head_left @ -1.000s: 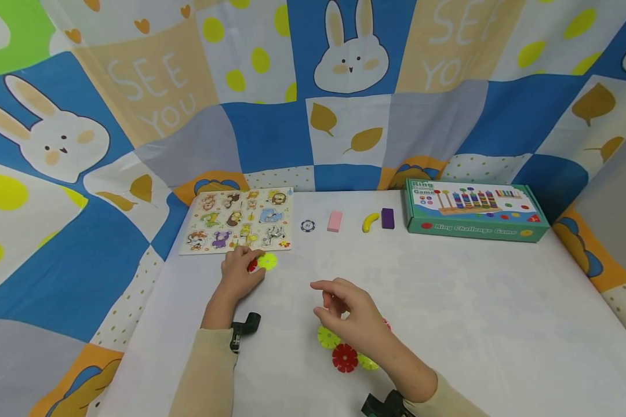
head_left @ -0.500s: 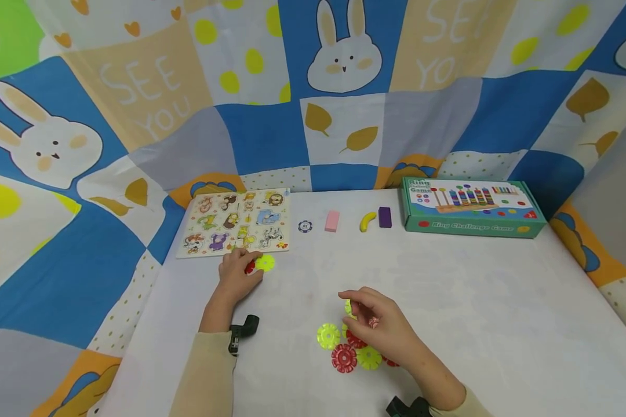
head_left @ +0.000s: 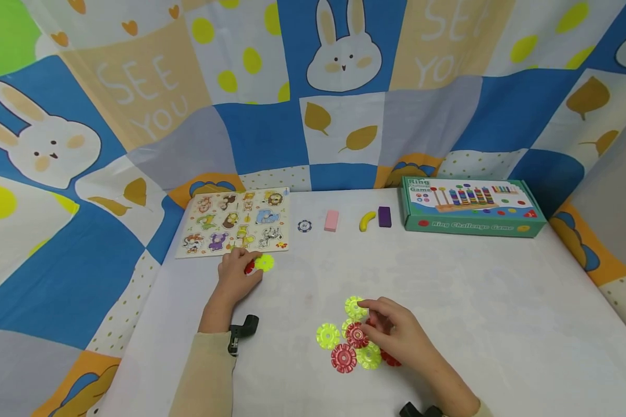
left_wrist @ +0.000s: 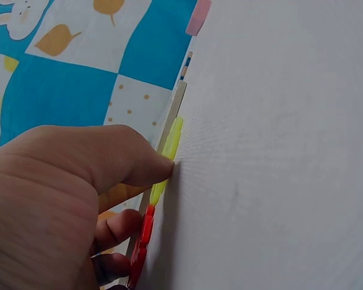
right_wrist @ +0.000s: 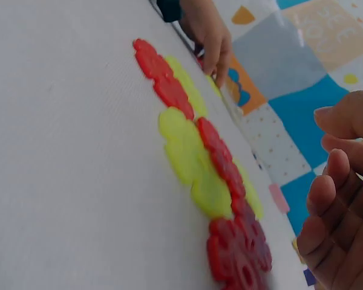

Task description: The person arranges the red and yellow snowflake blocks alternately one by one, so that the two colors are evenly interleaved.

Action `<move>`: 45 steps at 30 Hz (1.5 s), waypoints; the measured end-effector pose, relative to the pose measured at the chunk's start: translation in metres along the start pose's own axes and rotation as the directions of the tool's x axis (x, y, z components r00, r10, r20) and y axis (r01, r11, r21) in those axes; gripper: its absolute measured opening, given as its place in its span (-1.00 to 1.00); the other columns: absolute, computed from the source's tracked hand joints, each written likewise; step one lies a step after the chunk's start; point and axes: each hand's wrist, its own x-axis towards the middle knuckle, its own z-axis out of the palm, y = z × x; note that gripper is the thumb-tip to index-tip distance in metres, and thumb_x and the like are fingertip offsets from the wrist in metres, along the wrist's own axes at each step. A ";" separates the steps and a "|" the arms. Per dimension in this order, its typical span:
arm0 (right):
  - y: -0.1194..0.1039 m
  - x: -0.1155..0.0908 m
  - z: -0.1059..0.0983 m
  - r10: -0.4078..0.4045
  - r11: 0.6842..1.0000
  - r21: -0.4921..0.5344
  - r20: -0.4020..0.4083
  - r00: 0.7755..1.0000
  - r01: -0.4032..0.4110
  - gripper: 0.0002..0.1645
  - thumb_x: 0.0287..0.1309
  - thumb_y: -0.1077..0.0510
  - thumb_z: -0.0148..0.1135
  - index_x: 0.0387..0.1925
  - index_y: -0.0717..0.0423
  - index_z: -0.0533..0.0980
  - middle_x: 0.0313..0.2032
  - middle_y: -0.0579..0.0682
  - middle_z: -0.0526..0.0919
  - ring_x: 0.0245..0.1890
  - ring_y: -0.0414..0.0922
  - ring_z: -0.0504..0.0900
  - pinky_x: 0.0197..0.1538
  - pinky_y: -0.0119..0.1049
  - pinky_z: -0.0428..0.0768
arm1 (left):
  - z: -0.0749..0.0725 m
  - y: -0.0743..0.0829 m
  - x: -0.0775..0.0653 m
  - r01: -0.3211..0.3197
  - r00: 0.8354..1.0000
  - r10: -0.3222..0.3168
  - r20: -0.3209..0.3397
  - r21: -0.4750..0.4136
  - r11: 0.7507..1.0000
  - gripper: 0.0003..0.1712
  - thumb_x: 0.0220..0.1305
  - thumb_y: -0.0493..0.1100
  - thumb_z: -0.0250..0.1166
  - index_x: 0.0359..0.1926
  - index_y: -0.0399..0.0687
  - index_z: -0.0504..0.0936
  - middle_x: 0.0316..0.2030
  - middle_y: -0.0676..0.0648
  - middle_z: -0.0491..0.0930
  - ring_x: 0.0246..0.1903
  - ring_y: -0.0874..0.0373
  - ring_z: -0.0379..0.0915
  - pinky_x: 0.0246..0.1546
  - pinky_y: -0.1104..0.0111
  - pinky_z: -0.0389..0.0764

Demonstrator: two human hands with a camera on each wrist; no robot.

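My left hand [head_left: 236, 277] rests on the table at the front edge of the animal puzzle board [head_left: 229, 223], touching a lime-green notched plastic disc [head_left: 264, 262] and a red disc [head_left: 249, 266]. In the left wrist view its thumb [left_wrist: 148, 169] touches the lime disc [left_wrist: 176, 130]. My right hand [head_left: 399, 333] hovers by a loose group of red and lime flower-shaped discs [head_left: 344, 358], its thumb and forefinger apart. The right wrist view has its loosely bent fingers [right_wrist: 330, 193] holding nothing, beside the lime discs [right_wrist: 187, 151]. Part of the group is hidden behind the right hand.
Along the back lie a poker chip [head_left: 305, 226], a pink block [head_left: 331, 220], a yellow toy banana [head_left: 367, 221] and a purple block [head_left: 385, 217]. A green Ring Challenge Game box [head_left: 472, 207] stands back right. Patterned cloth [head_left: 271, 136] hangs behind the white table [head_left: 475, 301].
My right hand has moved right from the middle of the table, uncovering more of the red and lime discs. The left hand stays at its discs. The view has shifted slightly.
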 end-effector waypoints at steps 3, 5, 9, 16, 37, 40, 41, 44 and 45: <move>0.005 -0.003 -0.003 0.070 0.997 -0.037 0.001 0.998 -0.070 -0.52 -0.05 0.19 0.45 -0.01 0.00 0.57 -0.49 -0.16 0.43 -0.49 -0.21 0.44 -0.44 -0.40 0.49 | 0.000 0.000 0.000 -0.015 1.000 0.015 -0.009 0.017 1.000 -0.47 0.09 -0.03 0.29 0.14 0.09 0.55 -0.07 -0.06 0.27 -0.08 -0.05 0.10 -0.12 0.08 0.09; 0.008 -0.004 -0.005 0.113 0.991 -0.066 -0.001 0.994 -0.113 -0.51 -0.06 0.16 0.45 -0.01 -0.03 0.57 -0.49 -0.18 0.43 -0.48 -0.21 0.44 -0.43 -0.40 0.48 | 0.000 0.000 -0.001 -0.024 1.000 0.025 -0.018 0.036 0.999 -0.47 0.09 -0.02 0.29 0.14 0.09 0.55 -0.09 -0.05 0.27 -0.10 -0.04 0.10 -0.13 0.09 0.09; 0.015 -0.004 -0.009 0.182 0.974 -0.132 -0.016 0.983 -0.182 -0.52 -0.06 0.12 0.46 -0.02 -0.06 0.57 -0.50 -0.18 0.42 -0.47 -0.20 0.43 -0.43 -0.40 0.45 | -0.001 0.001 -0.001 -0.043 0.999 0.044 -0.024 0.066 0.997 -0.46 0.09 0.00 0.28 0.15 0.09 0.55 -0.15 -0.03 0.31 -0.16 -0.01 0.11 -0.17 0.10 0.08; 0.022 -0.003 -0.014 0.367 0.916 -0.184 0.032 0.929 -0.356 -0.46 -0.15 -0.04 0.50 -0.04 -0.14 0.58 -0.57 -0.13 0.42 -0.53 -0.20 0.36 -0.48 -0.36 0.37 | -0.004 0.005 -0.001 -0.053 0.999 0.052 0.014 0.075 0.996 -0.44 0.10 0.01 0.25 0.18 0.08 0.53 -0.13 -0.04 0.51 -0.21 0.02 0.23 -0.17 0.09 0.11; 0.013 0.003 -0.009 0.427 0.863 -0.309 0.025 0.904 -0.399 -0.36 -0.37 -0.04 0.60 -0.18 -0.02 0.47 -0.39 -0.17 0.48 -0.38 -0.18 0.41 -0.34 -0.33 0.49 | -0.001 0.000 0.000 -0.046 0.999 0.045 0.021 0.063 0.997 -0.44 0.11 0.01 0.26 0.19 0.12 0.52 -0.09 -0.01 0.56 -0.19 0.05 0.29 -0.18 0.12 0.14; 0.011 0.001 -0.010 0.432 0.870 -0.276 0.026 0.902 -0.409 -0.43 -0.29 0.00 0.57 -0.19 -0.08 0.47 -0.45 -0.19 0.50 -0.45 -0.18 0.43 -0.43 -0.35 0.49 | 0.000 0.000 0.000 -0.044 0.999 0.043 0.020 0.058 0.997 -0.44 0.11 0.01 0.27 0.19 0.12 0.52 -0.09 0.00 0.56 -0.18 0.06 0.29 -0.18 0.12 0.14; 0.011 0.000 -0.011 0.429 0.874 -0.264 0.029 0.903 -0.407 -0.46 -0.25 0.00 0.56 -0.19 -0.10 0.47 -0.46 -0.18 0.50 -0.47 -0.18 0.43 -0.47 -0.35 0.49 | 0.000 0.000 0.000 -0.043 0.999 0.042 0.017 0.057 0.997 -0.44 0.11 0.01 0.27 0.19 0.12 0.52 -0.10 0.00 0.56 -0.19 0.06 0.29 -0.18 0.12 0.14; 0.008 -0.003 -0.015 0.424 0.891 -0.203 0.055 0.904 -0.406 -0.56 -0.13 0.02 0.49 -0.17 -0.16 0.49 -0.47 -0.16 0.52 -0.54 -0.18 0.47 -0.52 -0.34 0.51 | -0.001 0.000 0.000 -0.044 0.999 0.043 0.011 0.053 0.998 -0.44 0.10 0.00 0.27 0.18 0.12 0.52 -0.12 0.00 0.56 -0.19 0.05 0.29 -0.17 0.11 0.14; 0.007 -0.004 -0.016 0.421 0.897 -0.178 0.065 0.905 -0.404 -0.57 -0.10 0.03 0.47 -0.15 -0.18 0.50 -0.47 -0.16 0.52 -0.56 -0.17 0.49 -0.53 -0.34 0.53 | -0.001 0.000 0.000 -0.043 0.999 0.043 0.011 0.054 0.998 -0.44 0.10 0.00 0.27 0.18 0.11 0.52 -0.12 0.00 0.56 -0.19 0.05 0.29 -0.17 0.11 0.14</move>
